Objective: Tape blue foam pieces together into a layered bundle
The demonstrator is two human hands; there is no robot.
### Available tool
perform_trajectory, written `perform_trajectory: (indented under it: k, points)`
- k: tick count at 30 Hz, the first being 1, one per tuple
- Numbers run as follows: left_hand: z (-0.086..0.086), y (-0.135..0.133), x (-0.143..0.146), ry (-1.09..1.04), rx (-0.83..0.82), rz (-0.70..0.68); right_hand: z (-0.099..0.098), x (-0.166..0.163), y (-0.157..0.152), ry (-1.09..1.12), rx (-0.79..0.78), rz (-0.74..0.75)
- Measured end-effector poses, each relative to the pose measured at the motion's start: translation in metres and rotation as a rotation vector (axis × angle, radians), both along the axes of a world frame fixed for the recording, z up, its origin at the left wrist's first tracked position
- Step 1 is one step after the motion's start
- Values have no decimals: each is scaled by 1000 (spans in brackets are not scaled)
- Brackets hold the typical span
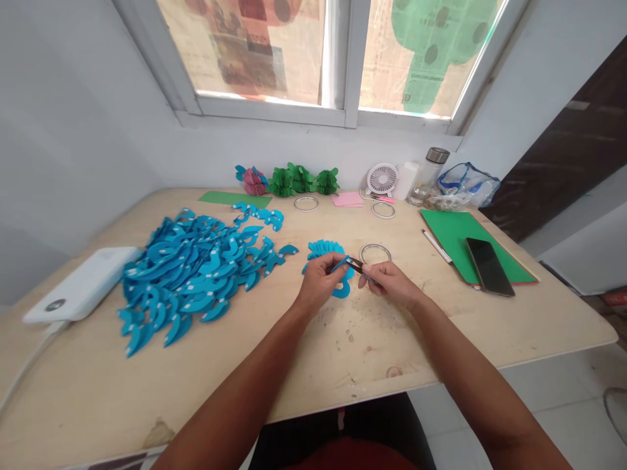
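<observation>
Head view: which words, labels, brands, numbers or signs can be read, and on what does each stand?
None can be read.
Newspaper on the left window pane: print too blurred.
Newspaper on the right window pane: characters too small.
White power bank: dark round mark, unreadable.

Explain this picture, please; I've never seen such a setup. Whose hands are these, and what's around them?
There is no machine: these are a person's bare hands, seen from a camera on that person's head, looking forward and down. The left hand pinches a small blue paper piece; the right hand holds a dark, slim, pointed tool, its tip close to that piece. Below is a pale wooden table. To the left lies a heap of curved blue paper cut-outs, beside a white rectangular device with a cable. To the right, a black rectangular phone lies partly on a flat green sheet.
</observation>
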State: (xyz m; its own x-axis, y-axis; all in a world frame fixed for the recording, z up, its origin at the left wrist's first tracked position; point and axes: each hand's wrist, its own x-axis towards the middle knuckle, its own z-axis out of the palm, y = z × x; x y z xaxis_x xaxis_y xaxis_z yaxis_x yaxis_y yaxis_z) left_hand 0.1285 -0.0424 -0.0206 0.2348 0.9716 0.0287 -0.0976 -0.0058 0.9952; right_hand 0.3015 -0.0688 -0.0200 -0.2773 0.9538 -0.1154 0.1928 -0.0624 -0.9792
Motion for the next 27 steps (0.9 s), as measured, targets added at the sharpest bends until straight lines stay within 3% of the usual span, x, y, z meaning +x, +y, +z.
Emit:
perform_trajectory:
  k: [6,13,27]
  points:
    - [5,-2,-1,-4,-6,-44,0,5,0,105,-155,54]
    - [7,-4,0,-38,-41,-58,0,8,1,137,-232,110]
    - [8,-1,-2,-42,-61,-119,0,9,2,75,-167,101]
